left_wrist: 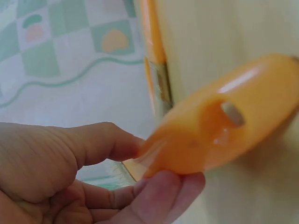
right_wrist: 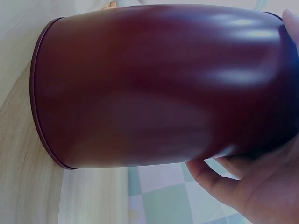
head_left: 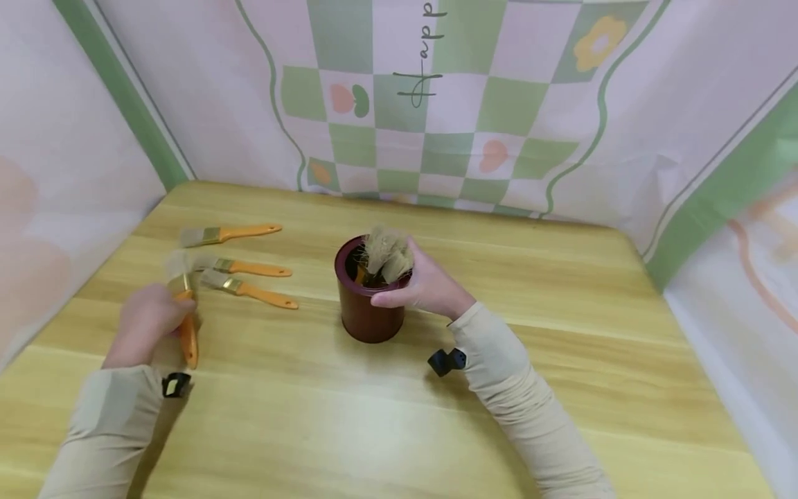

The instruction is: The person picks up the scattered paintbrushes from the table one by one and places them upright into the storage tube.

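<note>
In the head view, my left hand (head_left: 149, 315) pinches a paintbrush (head_left: 189, 339) with an orange handle, its pale bristles pointing away from me. The left wrist view shows thumb and fingers on that handle (left_wrist: 219, 121), which has a hole near its end. A dark red can (head_left: 372, 315) stands upright mid-table. My right hand (head_left: 433, 284) grips it near the rim from the right side, thumb in front. Out of its mouth stick the pale bristles (head_left: 386, 258) of brushes placed handle-down. The right wrist view has the can's glossy wall (right_wrist: 154, 88) close up, fingers curving round its upper part.
To the left lie three more orange-handled paintbrushes: one farther back (head_left: 249, 231), one in the middle (head_left: 262, 268) and one nearer (head_left: 268, 296). They sit on a wooden table (head_left: 337, 430). A printed checkered cloth (head_left: 399, 149) hangs behind the table's far edge.
</note>
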`<state>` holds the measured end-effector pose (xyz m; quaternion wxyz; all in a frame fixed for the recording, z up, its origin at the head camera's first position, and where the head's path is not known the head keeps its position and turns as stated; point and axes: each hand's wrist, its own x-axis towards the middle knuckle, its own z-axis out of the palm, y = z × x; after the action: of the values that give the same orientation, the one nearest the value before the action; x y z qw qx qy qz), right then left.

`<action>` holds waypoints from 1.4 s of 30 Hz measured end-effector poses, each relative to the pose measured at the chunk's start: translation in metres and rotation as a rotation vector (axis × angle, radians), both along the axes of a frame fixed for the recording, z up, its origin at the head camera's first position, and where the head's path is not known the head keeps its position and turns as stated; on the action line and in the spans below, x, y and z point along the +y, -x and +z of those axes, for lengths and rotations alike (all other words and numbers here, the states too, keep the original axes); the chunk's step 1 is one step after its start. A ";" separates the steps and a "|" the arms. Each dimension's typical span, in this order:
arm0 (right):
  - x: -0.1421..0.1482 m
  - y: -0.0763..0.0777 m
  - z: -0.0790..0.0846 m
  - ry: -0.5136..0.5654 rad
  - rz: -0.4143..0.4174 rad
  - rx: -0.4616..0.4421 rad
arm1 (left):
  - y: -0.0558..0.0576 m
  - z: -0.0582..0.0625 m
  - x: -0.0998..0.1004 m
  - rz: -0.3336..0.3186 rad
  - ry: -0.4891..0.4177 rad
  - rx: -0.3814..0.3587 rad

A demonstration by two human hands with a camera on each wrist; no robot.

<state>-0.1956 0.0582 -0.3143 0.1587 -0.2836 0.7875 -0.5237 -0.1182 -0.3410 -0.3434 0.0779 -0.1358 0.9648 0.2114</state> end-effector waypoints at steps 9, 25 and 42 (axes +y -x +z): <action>0.001 0.003 0.002 0.015 -0.025 0.005 | 0.013 0.023 0.033 -0.037 0.038 0.068; -0.005 0.007 0.004 0.048 0.004 0.024 | 0.020 0.041 0.086 -0.035 -0.063 0.507; -0.002 0.003 0.000 0.040 -0.006 0.014 | 0.019 0.071 0.169 -0.229 -0.349 1.063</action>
<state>-0.1983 0.0561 -0.3144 0.1460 -0.2882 0.7788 -0.5377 -0.1374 -0.1722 -0.2721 -0.3744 0.1095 0.8309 0.3969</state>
